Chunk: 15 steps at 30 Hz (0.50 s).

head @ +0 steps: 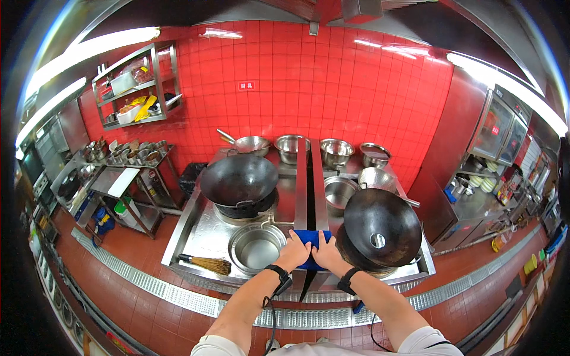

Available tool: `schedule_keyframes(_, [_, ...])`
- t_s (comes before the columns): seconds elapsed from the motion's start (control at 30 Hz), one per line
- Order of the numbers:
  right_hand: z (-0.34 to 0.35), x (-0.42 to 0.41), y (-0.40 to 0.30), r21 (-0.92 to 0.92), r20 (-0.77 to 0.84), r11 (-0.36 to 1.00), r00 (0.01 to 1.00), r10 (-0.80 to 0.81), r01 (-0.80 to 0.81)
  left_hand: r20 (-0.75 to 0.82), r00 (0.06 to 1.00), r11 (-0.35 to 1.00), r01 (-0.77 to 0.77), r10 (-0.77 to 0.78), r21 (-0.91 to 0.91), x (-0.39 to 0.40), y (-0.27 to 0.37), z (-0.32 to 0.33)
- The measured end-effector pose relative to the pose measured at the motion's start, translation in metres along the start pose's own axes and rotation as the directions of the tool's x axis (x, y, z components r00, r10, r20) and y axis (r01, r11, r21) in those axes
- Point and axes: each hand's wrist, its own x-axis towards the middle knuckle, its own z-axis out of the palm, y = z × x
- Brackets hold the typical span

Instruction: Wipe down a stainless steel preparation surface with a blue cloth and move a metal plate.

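Note:
A folded blue cloth [307, 236] lies over the steel strips between two stoves. My left hand [294, 252] rests on its left part and my right hand [326, 254] on its right part, fingers spread, palms down. Left of my hands is a round steel pot [259, 249] set in the stove top, with a bamboo wok brush [209, 263] beside it. A black wok [239, 180] sits on the burner behind the pot. To the right, a second black wok [383, 227] rests tilted on its burner.
Steel bowls [337, 152] and a handled strainer [251, 144] stand along the back. A steel pot [340, 193] and perforated ladle [377, 179] are behind the right wok. A shelf with containers [129, 91] hangs left; a steel counter [481, 209] stands right. A drain grate [318, 318] crosses the floor.

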Motion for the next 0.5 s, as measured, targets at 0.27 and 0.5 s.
schedule_keyframes(0.27, [-0.005, 0.036, 0.001, -0.023, 0.013, 1.000, 1.000, 0.009, -0.009, -0.025, 0.999, 0.999, -0.041, 0.041, -0.004, 0.037, -0.002, 0.008])
schedule_keyframes(0.5, [-0.007, 0.065, 0.004, 0.001, -0.007, 1.000, 1.000, 0.007, -0.007, 0.012, 1.000, 1.000, -0.009, 0.009, -0.001, 0.062, 0.009, -0.004])
